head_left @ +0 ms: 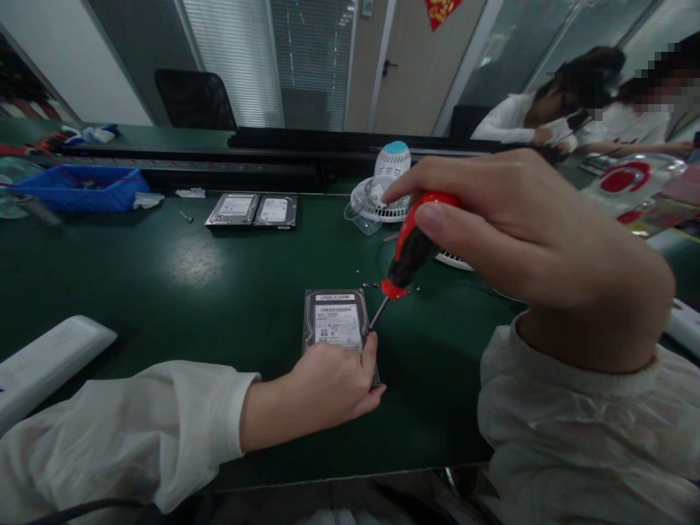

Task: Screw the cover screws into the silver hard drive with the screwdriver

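Observation:
A hard drive [336, 313] with a white label lies on the green table, its lower part covered by my left hand [333, 379]. The fingers of that hand wrap round the drive and press on its right edge. My right hand [492, 219] grips a red and black screwdriver [410, 251] by its handle. The screwdriver slants down to the left, and its tip meets the drive's right edge beside my left fingertip. Several small screws [375, 285] are scattered just beyond the drive's upper right corner.
Two more hard drives [251, 210] lie farther back, left of a white fan [391, 179]. A blue basket [90, 188] stands at the back left, and a white device [55, 357] lies at the left. Black rails [273, 171] run across the back. Two people sit at the upper right.

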Tool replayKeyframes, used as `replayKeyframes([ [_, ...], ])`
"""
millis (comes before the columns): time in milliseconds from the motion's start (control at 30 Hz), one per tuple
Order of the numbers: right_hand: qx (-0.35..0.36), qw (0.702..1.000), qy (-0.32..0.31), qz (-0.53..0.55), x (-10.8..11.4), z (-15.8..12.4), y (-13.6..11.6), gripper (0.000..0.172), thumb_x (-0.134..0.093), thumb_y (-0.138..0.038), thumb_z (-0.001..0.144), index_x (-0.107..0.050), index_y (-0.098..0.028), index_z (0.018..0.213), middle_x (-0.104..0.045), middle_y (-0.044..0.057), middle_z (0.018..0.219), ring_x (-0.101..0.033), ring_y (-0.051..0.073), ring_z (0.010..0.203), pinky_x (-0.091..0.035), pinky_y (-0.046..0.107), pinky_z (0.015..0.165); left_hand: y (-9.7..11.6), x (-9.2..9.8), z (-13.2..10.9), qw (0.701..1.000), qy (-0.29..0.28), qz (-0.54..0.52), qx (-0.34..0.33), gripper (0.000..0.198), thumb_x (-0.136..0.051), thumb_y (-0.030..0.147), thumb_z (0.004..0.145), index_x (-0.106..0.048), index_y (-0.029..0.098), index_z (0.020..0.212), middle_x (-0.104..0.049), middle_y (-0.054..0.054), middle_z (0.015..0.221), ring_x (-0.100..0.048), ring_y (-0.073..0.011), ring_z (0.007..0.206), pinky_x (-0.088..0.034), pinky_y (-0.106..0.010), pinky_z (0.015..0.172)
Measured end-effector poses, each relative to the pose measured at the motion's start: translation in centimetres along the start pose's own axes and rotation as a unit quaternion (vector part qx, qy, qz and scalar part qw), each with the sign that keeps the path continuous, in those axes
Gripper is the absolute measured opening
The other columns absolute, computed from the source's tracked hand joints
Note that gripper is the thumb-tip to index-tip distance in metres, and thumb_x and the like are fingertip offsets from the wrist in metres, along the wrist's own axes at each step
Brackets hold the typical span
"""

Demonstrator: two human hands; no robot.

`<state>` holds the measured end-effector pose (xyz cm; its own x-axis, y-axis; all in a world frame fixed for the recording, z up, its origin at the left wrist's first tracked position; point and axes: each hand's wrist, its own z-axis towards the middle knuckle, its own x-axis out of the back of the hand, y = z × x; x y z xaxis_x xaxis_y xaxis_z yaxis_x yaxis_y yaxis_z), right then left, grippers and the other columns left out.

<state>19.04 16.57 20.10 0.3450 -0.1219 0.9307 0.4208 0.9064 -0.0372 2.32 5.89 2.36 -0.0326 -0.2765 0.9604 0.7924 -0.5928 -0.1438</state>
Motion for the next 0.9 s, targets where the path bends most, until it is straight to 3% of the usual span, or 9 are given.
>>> replayKeyframes([
  [100,0.037,0.999,0.013,0.013,0.02,-0.02,0.04,0.033,-0.042,-0.025,0.094,-0.067,-0.012,0.111,-0.066,0.006,0.084,-0.056,0.016,0.071,-0.038,0.035,0.071,-0.05,-0.15,-0.06,1.0,0.005,0.002,-0.002,0.069,-0.058,0.053,0.099,-0.065,-0.005,0.135,-0.076,-0.015,0.075,-0.07,-0.0232,0.057,-0.047,-0.032,0.045],
  [167,0.022,0.999,0.032,-0.02,-0.02,-0.01,-0.11,0.027,-0.048,-0.031,0.099,-0.067,-0.013,0.104,-0.057,0.0,0.071,-0.046,0.012,0.059,-0.033,0.033,0.067,-0.05,-0.18,-0.03,1.0,0.006,0.001,-0.003,0.069,-0.058,0.053,0.099,-0.065,-0.006,0.135,-0.075,-0.015,0.075,-0.069,-0.0231,0.056,-0.047,-0.032,0.045],
  [267,-0.011,0.999,0.016,-0.041,0.04,0.03,-0.39,0.039,-0.041,-0.046,0.105,-0.061,-0.017,0.09,-0.044,-0.003,0.064,-0.035,0.011,0.055,-0.023,0.033,0.062,-0.01,-0.11,0.06,1.0,0.002,0.0,-0.004,0.07,-0.059,0.053,0.098,-0.065,-0.006,0.135,-0.076,-0.015,0.075,-0.069,-0.0226,0.055,-0.047,-0.032,0.045],
  [367,-0.007,1.0,-0.026,0.007,0.15,0.04,-0.42,0.03,-0.032,-0.034,0.104,-0.057,-0.017,0.099,-0.052,0.002,0.079,-0.043,0.014,0.066,-0.027,0.034,0.067,0.02,0.02,0.11,1.0,-0.003,0.0,-0.001,0.07,-0.058,0.053,0.099,-0.065,-0.006,0.135,-0.076,-0.015,0.074,-0.069,-0.0222,0.055,-0.046,-0.031,0.045],
  [467,0.009,1.0,-0.007,-0.001,0.08,0.0,-0.3,0.022,-0.041,-0.027,0.097,-0.058,-0.016,0.103,-0.058,0.004,0.085,-0.048,0.015,0.071,-0.032,0.034,0.072,0.0,0.07,0.1,1.0,-0.003,0.001,0.0,0.07,-0.057,0.054,0.099,-0.065,-0.005,0.135,-0.076,-0.016,0.075,-0.069,-0.0227,0.055,-0.045,-0.032,0.045],
  [533,-0.02,0.998,0.02,-0.061,-0.03,-0.01,-0.28,0.025,-0.047,-0.04,0.099,-0.059,-0.019,0.093,-0.053,0.001,0.072,-0.042,0.013,0.061,-0.028,0.034,0.068,-0.03,0.01,0.06,1.0,-0.004,-0.001,0.0,0.07,-0.058,0.054,0.099,-0.065,-0.005,0.136,-0.077,-0.016,0.077,-0.069,-0.0229,0.057,-0.045,-0.032,0.045],
  [633,-0.077,0.99,0.015,-0.113,-0.04,0.03,-0.35,0.047,-0.039,-0.06,0.101,-0.054,-0.021,0.08,-0.043,-0.001,0.063,-0.033,0.013,0.056,-0.021,0.034,0.065,-0.04,-0.14,-0.03,1.0,-0.004,-0.004,0.001,0.07,-0.056,0.054,0.1,-0.064,-0.005,0.136,-0.076,-0.016,0.076,-0.07,-0.0234,0.057,-0.046,-0.032,0.046],
  [800,-0.013,1.0,-0.023,-0.009,0.05,0.05,-0.28,0.024,-0.036,-0.027,0.097,-0.058,-0.018,0.098,-0.058,0.005,0.085,-0.046,0.016,0.07,-0.031,0.035,0.07,-0.03,-0.28,-0.13,1.0,0.001,0.002,-0.005,0.071,-0.055,0.054,0.1,-0.063,-0.006,0.137,-0.076,-0.016,0.076,-0.069,-0.0228,0.055,-0.044,-0.032,0.045],
  [900,-0.011,0.998,0.018,-0.063,-0.07,-0.03,-0.28,0.023,-0.047,-0.036,0.099,-0.062,-0.019,0.096,-0.054,0.0,0.07,-0.041,0.013,0.059,-0.03,0.033,0.067,-0.05,-0.24,-0.09,1.0,0.005,0.005,-0.001,0.07,-0.056,0.053,0.1,-0.064,-0.006,0.136,-0.075,-0.015,0.074,-0.068,-0.0224,0.054,-0.043,-0.032,0.044],
])
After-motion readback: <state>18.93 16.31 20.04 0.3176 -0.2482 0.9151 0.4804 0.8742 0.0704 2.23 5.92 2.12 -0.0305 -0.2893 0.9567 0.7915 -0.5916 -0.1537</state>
